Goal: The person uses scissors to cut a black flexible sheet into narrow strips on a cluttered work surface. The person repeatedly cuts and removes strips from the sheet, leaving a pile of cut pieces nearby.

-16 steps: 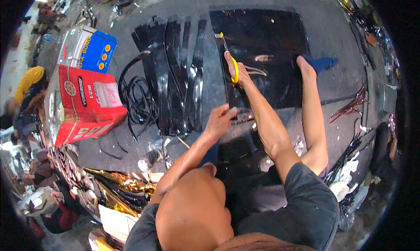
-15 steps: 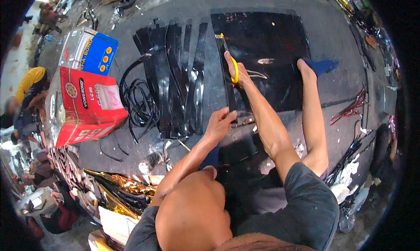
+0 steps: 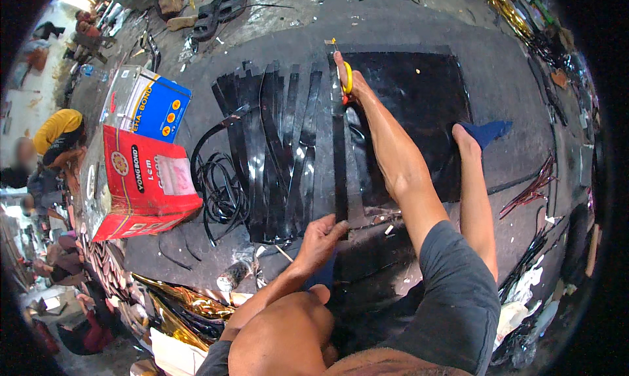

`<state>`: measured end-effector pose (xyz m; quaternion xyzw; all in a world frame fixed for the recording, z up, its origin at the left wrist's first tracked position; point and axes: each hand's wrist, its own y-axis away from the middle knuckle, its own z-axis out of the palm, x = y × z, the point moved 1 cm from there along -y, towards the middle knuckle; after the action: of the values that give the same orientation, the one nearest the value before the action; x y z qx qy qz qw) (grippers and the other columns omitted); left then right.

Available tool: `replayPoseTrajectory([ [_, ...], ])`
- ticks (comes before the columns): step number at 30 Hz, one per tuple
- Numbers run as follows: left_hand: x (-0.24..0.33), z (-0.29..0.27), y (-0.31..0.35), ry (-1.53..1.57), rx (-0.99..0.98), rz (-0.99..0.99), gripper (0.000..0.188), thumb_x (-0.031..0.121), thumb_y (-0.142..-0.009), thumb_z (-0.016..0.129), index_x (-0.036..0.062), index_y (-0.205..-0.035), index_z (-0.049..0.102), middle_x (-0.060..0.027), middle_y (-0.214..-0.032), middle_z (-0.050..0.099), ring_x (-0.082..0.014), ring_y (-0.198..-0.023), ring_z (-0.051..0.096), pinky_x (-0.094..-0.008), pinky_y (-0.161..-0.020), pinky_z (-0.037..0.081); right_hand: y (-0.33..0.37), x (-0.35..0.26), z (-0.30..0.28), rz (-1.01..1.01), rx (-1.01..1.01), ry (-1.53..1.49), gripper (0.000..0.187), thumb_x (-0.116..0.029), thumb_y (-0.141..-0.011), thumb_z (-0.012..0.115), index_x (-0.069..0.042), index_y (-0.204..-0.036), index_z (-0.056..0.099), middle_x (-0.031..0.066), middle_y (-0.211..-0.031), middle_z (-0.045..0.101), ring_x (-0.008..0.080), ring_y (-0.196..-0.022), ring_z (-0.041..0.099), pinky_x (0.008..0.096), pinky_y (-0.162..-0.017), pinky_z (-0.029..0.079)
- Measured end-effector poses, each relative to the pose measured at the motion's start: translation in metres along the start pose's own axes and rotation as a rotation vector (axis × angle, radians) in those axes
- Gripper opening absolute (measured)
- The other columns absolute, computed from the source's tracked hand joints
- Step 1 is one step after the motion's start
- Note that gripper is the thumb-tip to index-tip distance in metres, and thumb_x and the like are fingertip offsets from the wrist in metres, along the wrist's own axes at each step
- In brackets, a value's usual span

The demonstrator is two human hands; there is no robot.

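My right hand [image 3: 345,78] is stretched far forward, gripping yellow-handled scissors [image 3: 347,82] at the far left edge of a large shiny black sheet [image 3: 419,107] lying on the grey floor. My left hand [image 3: 321,238] presses its fingers on the near end of a freshly cut black strip [image 3: 339,160] that runs along the sheet's left edge. Several cut black strips [image 3: 275,153] lie side by side to the left. My bare foot [image 3: 462,140] rests on the sheet's right part, next to a blue sandal [image 3: 488,132].
A coil of thin black trimmings [image 3: 219,192] lies left of the strips. Red [image 3: 147,186] and blue-and-white [image 3: 147,104] cardboard boxes stand further left. Gold foil [image 3: 177,304] is crumpled at lower left. People sit at the far left. Scraps line the right edge.
My right hand with the scissors has moved further forward along the sheet's left edge, reaching its far end. The left hand stays on the strip's near end.
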<state>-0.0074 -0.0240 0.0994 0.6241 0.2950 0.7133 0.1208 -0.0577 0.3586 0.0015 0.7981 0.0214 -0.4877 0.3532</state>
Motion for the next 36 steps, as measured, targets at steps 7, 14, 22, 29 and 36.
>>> replayPoseTrajectory([
  [7,0.009,-0.002,0.013,0.071,-0.044,-0.067,0.031,0.022,-0.095,0.056,0.0088,-0.068,0.048,0.0083,-0.061,0.038,-0.0028,-0.057,0.033,-0.0231,-0.048,0.028,0.0,-0.008,-0.006,0.035,-0.129,-0.063,0.088,-0.092,-0.067,0.037,-0.005,-0.058,0.053,0.0092,-0.055,0.053,0.0196,-0.042,0.053,0.0344,-0.041,0.043],
  [14,-0.046,-0.049,-0.005,-0.721,0.445,-0.046,0.033,0.034,-0.087,0.065,0.0027,-0.094,0.058,-0.0092,-0.078,0.057,-0.0257,-0.068,0.058,-0.0374,-0.064,0.047,0.02,-0.013,-0.012,-0.061,-0.108,-0.149,0.085,-0.09,-0.07,0.036,-0.006,-0.062,0.051,0.0055,-0.052,0.049,0.0173,-0.043,0.052,0.0325,-0.042,0.043],
  [22,-0.106,0.006,-0.114,0.126,0.13,0.071,0.045,0.012,-0.08,0.069,-0.0009,-0.119,0.05,-0.0073,-0.107,0.058,-0.0157,-0.092,0.059,-0.0265,-0.077,0.048,0.126,0.079,-0.044,-0.072,-0.132,-0.46,0.087,-0.09,-0.073,0.021,-0.008,-0.065,0.05,0.0028,-0.051,0.047,0.0139,-0.04,0.047,0.0278,-0.041,0.04],
  [29,-0.11,0.055,-0.174,0.195,0.283,-0.108,0.059,0.02,-0.073,0.079,-0.0059,-0.119,0.053,-0.0163,-0.108,0.065,-0.0203,-0.096,0.061,-0.0327,-0.083,0.048,0.297,0.158,-0.037,0.143,-0.058,-0.715,0.085,-0.091,-0.07,0.026,-0.011,-0.06,0.051,0.0009,-0.048,0.046,0.014,-0.038,0.045,0.0261,-0.038,0.037],
  [36,-0.079,0.024,-0.182,-0.055,0.49,0.12,0.014,0.015,-0.079,0.07,0.0013,-0.076,0.071,-0.0032,-0.067,0.062,-0.0132,-0.06,0.051,-0.0321,-0.058,0.042,0.359,0.176,-0.012,0.237,-0.172,-0.755,0.082,-0.086,-0.077,0.026,-0.008,-0.069,0.051,0.0027,-0.053,0.046,0.0142,-0.043,0.046,0.0288,-0.042,0.042],
])
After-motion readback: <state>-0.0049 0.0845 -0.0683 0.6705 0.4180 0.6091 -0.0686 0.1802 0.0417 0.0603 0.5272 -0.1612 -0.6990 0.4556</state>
